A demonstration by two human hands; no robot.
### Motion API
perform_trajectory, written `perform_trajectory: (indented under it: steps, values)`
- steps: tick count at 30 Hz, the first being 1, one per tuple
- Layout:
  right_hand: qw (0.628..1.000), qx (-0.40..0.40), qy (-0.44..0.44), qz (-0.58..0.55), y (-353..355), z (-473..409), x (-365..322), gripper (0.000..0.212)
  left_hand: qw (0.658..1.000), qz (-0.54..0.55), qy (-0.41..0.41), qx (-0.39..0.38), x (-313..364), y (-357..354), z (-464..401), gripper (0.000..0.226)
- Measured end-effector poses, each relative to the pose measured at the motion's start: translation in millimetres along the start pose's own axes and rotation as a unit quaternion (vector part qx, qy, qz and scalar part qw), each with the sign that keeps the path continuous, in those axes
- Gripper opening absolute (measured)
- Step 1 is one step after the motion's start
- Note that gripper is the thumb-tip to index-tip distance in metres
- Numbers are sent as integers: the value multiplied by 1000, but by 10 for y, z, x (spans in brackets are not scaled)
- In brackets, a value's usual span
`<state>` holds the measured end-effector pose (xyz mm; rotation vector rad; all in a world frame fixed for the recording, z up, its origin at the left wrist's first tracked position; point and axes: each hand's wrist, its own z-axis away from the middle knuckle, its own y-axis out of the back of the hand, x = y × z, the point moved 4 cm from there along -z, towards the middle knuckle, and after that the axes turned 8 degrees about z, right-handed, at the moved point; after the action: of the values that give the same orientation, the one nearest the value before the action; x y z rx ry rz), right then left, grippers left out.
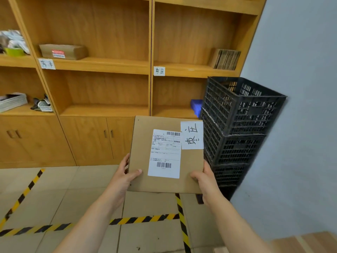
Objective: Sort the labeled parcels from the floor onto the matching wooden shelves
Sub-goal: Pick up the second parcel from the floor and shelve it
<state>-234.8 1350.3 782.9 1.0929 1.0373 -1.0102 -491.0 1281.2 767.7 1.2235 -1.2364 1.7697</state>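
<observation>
The person holds one flat brown parcel (pixel 165 156) up in the air with both hands. The left hand (pixel 122 177) grips the parcel's left edge, thumb pressed on top and the other fingers hidden under it. The right hand (pixel 205 177) grips the right edge the same way, thumb on the front. So both hands are pinching the parcel, one on each side.

The parcel is off the floor, in front of the lower part of the wooden shelves (pixel 102 64). On the parcel is a printed white sticker (pixel 165 154) with bar codes. At its top right corner is a white paper note (pixel 191 135) with big hand-written signs, turned sideways.

Above the parcel, on the front edge of a shelf board, is a small white shelf tag (pixel 159 71). Its signs look like the ones on the note. Up and to the left of the parcel is another tag (pixel 46 64) with different signs. To the right of the parcel stands a stack of black crates (pixel 235 125).

I think this is the checking step: read the note and find the same tag. The next move needs a lift up to the board above the parcel with the matching tag, then a slide in flat, clear of the crates.
</observation>
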Motion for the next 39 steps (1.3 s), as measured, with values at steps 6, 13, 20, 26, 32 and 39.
perform_trajectory:
  steps: [6, 13, 20, 26, 32, 39]
  values:
    - [999, -36, 15, -14, -117, -1125, -322, 58, 1000, -4, -13, 18, 160, -100, -992, 75]
    - [998, -52, 7, -18, -462, -2278, -458, 55, 999, 7, -18, 39, 255, 36, -2084, 71]
    - [1000, -6, -6, -21, -784, -3428, -745, 54, 1000, 20, 2, 7, 446, 88, -3500, 68]
    - [999, 38, -4, -35, -1030, -4330, -1059, 52, 1000, -4, -3, -24, 793, 61, -4707, 68]
    - [997, 66, -9, -48, -908, -5095, -1178, 52, 999, -6, 0, -37, 790, -226, -5539, 61]
    - [996, 49, 21, -65, -526, -6209, -1368, 50, 999, -4, -32, -27, 831, -799, -6447, 59]
